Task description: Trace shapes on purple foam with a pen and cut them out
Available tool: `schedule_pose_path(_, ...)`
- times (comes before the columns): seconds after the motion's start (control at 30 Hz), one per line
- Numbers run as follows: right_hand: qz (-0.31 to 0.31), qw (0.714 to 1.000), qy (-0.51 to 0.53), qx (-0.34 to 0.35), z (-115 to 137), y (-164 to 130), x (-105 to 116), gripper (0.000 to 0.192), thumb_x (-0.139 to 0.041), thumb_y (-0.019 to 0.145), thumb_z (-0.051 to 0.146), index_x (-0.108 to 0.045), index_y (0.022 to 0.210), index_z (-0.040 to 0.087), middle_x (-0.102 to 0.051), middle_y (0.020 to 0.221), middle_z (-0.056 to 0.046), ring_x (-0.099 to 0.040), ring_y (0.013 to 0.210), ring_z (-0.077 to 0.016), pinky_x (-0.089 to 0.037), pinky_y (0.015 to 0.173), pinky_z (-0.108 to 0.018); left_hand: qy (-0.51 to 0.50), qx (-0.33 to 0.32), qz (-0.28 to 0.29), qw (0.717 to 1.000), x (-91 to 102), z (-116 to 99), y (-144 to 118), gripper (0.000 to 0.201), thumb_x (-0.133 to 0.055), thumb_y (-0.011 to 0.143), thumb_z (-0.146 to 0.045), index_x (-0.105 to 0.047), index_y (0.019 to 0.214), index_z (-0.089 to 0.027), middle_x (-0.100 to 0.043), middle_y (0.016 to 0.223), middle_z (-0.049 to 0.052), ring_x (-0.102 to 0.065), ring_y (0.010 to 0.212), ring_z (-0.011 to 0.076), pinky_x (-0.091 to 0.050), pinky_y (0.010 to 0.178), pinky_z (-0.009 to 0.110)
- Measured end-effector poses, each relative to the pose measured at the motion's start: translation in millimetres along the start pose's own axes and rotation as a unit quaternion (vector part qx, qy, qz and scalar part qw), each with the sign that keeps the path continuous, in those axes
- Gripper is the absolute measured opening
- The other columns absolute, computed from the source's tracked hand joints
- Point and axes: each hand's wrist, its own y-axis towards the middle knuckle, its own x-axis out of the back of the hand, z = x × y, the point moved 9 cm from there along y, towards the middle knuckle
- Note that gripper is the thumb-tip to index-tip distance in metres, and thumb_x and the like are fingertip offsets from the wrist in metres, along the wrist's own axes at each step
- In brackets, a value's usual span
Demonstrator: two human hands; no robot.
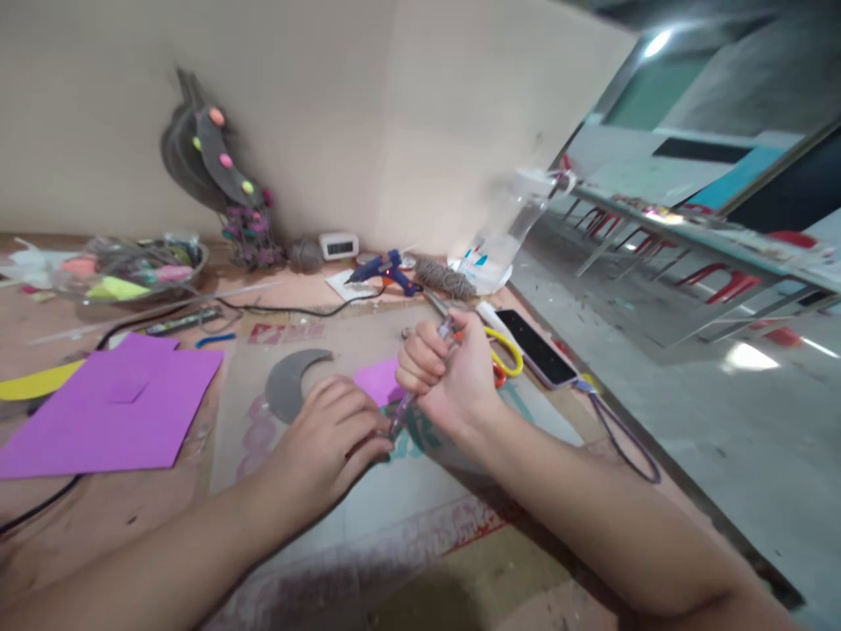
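My right hand (447, 377) is closed around a translucent purple pen-like tool (402, 410), held steeply with its tip down on a small pink foam piece (378, 379). Fingers of my left hand (332, 438) press down on the work surface right at the tool's tip, pinning the pink piece; what lies under the fingers is hidden. A grey crescent-shaped foam cutout (293, 381) lies just left of my left hand, on a printed cardboard sheet (394, 508).
A large purple foam sheet (111, 407) and a yellow strip (36, 383) lie at left. Blue glue gun (387, 272), its black cord, yellow-handled scissors (505, 355) and a phone (535, 348) sit behind the hands. A bowl of foam scraps (124, 272) and a decorated grey craft (216, 171) stand by the wall.
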Motion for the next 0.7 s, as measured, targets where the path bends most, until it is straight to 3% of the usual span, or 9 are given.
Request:
schedule_pose_path(0.4, 0.001, 1.0, 0.013, -0.003, -2.0, -1.2, 2.0, 0.043, -0.033, 0.083, 0.04, -0.028, 0.045, 0.022, -0.022, 0.035, 0.006, -0.01, 0.036, -0.0082, -0.011, 0.036, -0.022, -0.009, 0.0, -0.009, 1.0, -2.9, 0.1, -0.7, 0.004, -0.059, 0.093, -0.018, -0.061, 0.09, -0.02, -0.062, 0.084, 0.0, -0.051, 0.085, 0.0169, -0.036, 0.087, 0.037)
schedule_pose_path(0.7, -0.001, 1.0, -0.003, 0.0, -0.3, -1.5, 0.9, 0.045, -0.033, 0.087, 0.042, -0.023, 0.047, 0.023, -0.022, 0.037, 0.007, -0.01, 0.037, -0.0087, -0.014, 0.035, -0.022, 0.016, 0.012, 0.008, 1.0, -1.0, 1.2, -0.9, 0.01, -0.059, 0.093, -0.026, -0.066, 0.09, -0.02, -0.066, 0.086, 0.002, -0.053, 0.087, 0.0185, -0.039, 0.087, 0.039)
